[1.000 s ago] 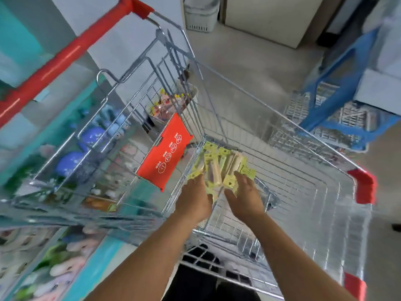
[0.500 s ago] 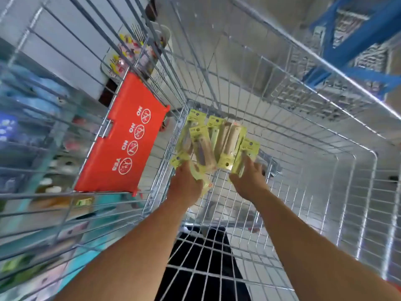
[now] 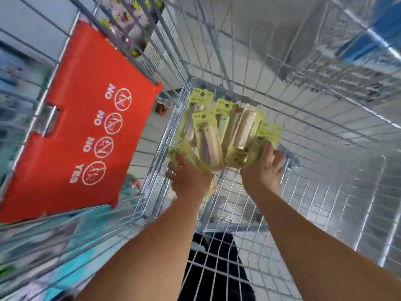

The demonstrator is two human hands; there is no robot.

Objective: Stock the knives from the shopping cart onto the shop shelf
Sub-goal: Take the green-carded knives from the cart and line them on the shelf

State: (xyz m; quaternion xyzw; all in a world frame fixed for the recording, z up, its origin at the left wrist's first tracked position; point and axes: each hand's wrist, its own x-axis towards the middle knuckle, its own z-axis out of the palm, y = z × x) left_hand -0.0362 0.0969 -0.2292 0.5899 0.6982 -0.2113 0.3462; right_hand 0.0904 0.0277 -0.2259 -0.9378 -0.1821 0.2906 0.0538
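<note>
Several knives in yellow-green card packs lie fanned at the bottom of the wire shopping cart. Both my arms reach down into the basket. My left hand grips the near left edge of the fan, fingers curled round a pack. My right hand grips the near right edge, its fingers wrapped over the rightmost packs. The packs' lower ends are hidden under my hands. The shop shelf shows only as a blurred teal strip to the left, outside the cart.
A red fold-down seat flap with white NO and YES signs hangs on the cart's left wall. Wire walls close in on all sides. Blurred goods sit beyond the wire at the top left. A blue frame stands at the far right.
The camera has dropped closer into the cart. Both hands have kept hold of the fan of knife packs, which stays at the basket's bottom.
</note>
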